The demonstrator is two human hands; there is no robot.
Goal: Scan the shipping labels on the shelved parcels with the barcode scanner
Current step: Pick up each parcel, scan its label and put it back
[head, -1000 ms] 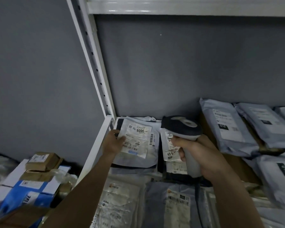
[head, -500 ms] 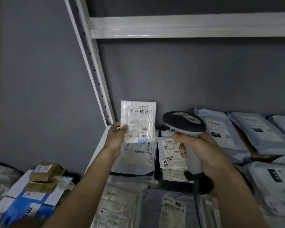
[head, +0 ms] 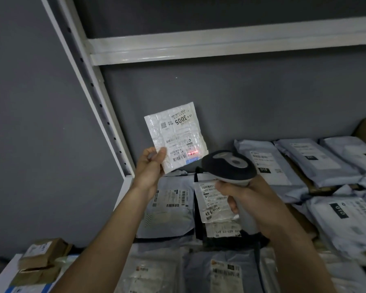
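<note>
Boxes (head: pixel 40 259): stacked brown cartons at far left, outside the shelf frame, well apart from the scanning, seemingly set aside.

Upright (head: pixel 97 115): white slotted post rising at a slant, marking the shelf's left edge.

Left hand (head: pixel 150 166): lifted above the shelf, thumb and curled fingers pinching the lower left corner of a small packet; gripped at the edge, apparently to keep the printed face uncovered.

Packet (head: pixel 175 136): white bubble mailer held up clear of the pile, tilted, label turned toward the scanner; number 3005 readable upside down.

Red light (head: pixel 195 152): glowing on the label's lower barcode, just beside the scanner's nose, a likely sign of a read in progress.

Scanner (head: pixel 228 164): dark-headed handheld unit, aimed up and left at the packet, close but not touching.

Right hand (head: pixel 247 201): wrapped tight round the scanner's pale handle, 1 finger curled at the front, probably on the trigger.

Shelf parcels (head: pixel 199 208): flat mailers lying label-up below both hands, likely for easy picking; no telling which are already scanned.

Grey bags (head: pixel 304 161): overlapping rows at right, labels up, untouched for now.
</note>
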